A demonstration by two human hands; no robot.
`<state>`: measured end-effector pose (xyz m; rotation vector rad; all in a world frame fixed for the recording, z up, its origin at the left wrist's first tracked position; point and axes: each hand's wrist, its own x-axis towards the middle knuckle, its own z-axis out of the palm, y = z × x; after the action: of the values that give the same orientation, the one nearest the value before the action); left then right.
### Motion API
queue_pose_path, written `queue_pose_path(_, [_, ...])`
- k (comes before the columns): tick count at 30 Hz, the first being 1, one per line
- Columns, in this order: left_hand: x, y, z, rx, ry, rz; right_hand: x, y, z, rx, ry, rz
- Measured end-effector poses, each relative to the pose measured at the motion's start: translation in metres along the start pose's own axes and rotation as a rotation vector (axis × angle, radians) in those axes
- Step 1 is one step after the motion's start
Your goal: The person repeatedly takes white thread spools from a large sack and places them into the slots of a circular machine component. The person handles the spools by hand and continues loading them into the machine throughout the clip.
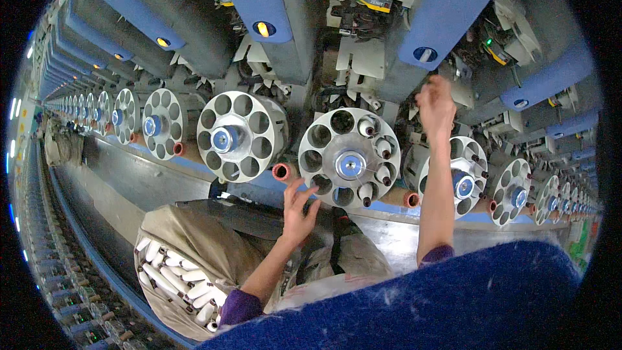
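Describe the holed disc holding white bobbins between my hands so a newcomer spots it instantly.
On the blue-panelled machine, look between your left hand and right hand. There sits a pale holed disc with a blue hub. White, dark-tipped bobbins poke from its right side; the disc to its left shows none poking out, and the disc to its right is crossed by your right forearm.
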<state>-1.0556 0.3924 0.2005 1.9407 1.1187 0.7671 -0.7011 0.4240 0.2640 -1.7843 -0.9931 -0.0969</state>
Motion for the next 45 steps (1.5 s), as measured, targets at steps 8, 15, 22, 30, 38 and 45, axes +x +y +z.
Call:
queue_pose_path(8, [-0.076,0.011,-0.050,-0.074,0.149,-0.099,0.064,0.013,0.058,0.604,0.230,0.355])
queue_pose_path(15, [-0.131,-0.006,-0.080,-0.182,0.113,-0.271,-0.001,-0.008,0.005,-0.770,-0.423,-0.096])
queue_pose_path(22, [-0.132,-0.019,-0.103,-0.086,0.091,-0.065,-0.100,-0.053,0.036,-0.626,-0.379,-0.059])
queue_pose_path(30, [-0.141,0.011,-0.108,0.021,0.202,-0.092,-0.134,-0.069,0.008,-0.564,-0.542,-0.576])
queue_pose_path(38, [-0.238,0.016,-0.202,0.481,0.857,-0.307,-0.140,-0.176,0.006,-0.251,-0.878,-0.565])
queue_pose_path(45, [-0.302,-0.105,-0.371,0.191,0.810,-0.516,-0.371,-0.370,0.135,0.714,-1.788,-0.443])
